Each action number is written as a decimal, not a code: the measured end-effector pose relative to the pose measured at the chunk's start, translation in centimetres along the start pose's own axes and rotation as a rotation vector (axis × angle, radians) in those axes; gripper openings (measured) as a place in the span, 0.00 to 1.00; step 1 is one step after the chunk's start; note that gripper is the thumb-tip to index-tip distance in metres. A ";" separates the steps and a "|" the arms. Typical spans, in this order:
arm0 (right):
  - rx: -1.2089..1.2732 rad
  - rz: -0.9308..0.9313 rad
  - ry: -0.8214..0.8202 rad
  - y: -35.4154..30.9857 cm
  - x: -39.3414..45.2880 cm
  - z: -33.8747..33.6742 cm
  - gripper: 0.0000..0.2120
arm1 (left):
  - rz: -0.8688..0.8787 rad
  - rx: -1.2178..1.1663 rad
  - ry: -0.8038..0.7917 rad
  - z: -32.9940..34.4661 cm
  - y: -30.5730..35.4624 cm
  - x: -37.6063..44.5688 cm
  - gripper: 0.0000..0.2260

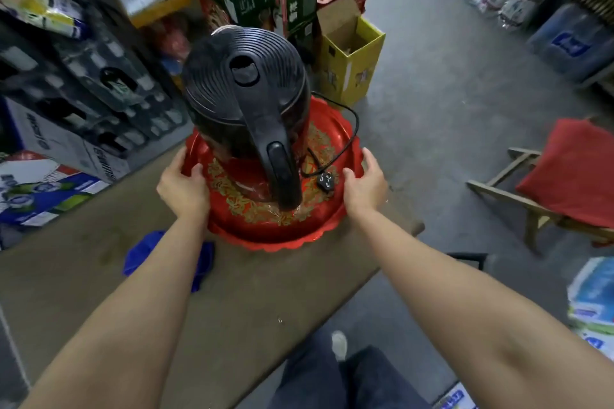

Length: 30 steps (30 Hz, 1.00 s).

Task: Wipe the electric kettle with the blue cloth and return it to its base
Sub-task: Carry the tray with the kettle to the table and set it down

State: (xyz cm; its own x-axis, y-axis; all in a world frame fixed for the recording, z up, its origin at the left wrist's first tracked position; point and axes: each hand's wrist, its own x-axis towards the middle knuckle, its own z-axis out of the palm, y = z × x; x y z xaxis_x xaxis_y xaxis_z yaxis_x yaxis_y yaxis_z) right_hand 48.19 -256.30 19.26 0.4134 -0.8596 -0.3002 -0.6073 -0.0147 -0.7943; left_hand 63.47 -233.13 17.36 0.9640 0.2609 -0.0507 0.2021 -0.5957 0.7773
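A brown table in a crowded stockroom is seen from above, and on its far end a round red tray with gold floral print is gripped at its rim from both sides: the left hand is closed over the left edge with the thumb hooked inside the rim, and the right hand is curled round the right edge in the same manner. The black electric kettle is stood upright on the tray, its ribbed lid and handle turned toward the wearer; whether it sits on its base cannot be told, since the base is hidden beneath the body. The power cord is looped over the tray's right side and its black plug is laid on the tray just beside the right thumb, so the kettle is judged to be unplugged. The blue cloth is left crumpled on the table near the tray's near-left edge, partly hidden under the left forearm, and is held by neither hand. The step in hand is judged to be the positioning of the tray, with wiping either not begun or already finished; if the former, one hand would have to be freed for the cloth while the kettle is steadied. Printing is visible on the surrounding cartons, the yellow box and the bottled-water packs, but it is too blurred for any brand to be read.
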 end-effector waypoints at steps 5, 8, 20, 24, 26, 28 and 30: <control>-0.049 0.013 -0.029 -0.9 4.3 3.2 0.28 | -0.034 0.012 0.018 3.2 -0.3 2.9 0.19; -0.086 0.001 -0.046 -1.3 6.7 5.1 0.28 | -0.036 0.032 0.052 4.8 -0.4 4.2 0.19; -0.330 -0.204 -0.115 -1.0 10.4 8.7 0.22 | -0.150 0.218 0.062 7.2 -0.9 6.6 0.12; -0.332 -0.241 -0.170 -1.1 10.8 8.1 0.22 | -0.163 0.211 0.064 6.8 -0.4 5.5 0.11; -0.345 -0.246 -0.187 -1.0 10.8 7.9 0.22 | -0.178 0.191 0.047 6.5 0.5 5.0 0.12; -0.357 -0.254 -0.205 -0.9 10.8 7.6 0.22 | -0.180 0.173 0.022 6.2 1.3 4.5 0.13; -0.382 -0.259 -0.231 -1.0 10.8 7.3 0.21 | -0.187 0.242 -0.035 6.0 1.4 4.2 0.15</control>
State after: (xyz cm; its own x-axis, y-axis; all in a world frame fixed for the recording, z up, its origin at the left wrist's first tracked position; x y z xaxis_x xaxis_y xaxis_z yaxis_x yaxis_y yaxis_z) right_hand 58.23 -261.86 13.01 0.6963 -0.6682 -0.2620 -0.6514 -0.4351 -0.6216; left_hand 68.82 -237.40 14.49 0.9108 0.3594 -0.2033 0.4077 -0.7047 0.5807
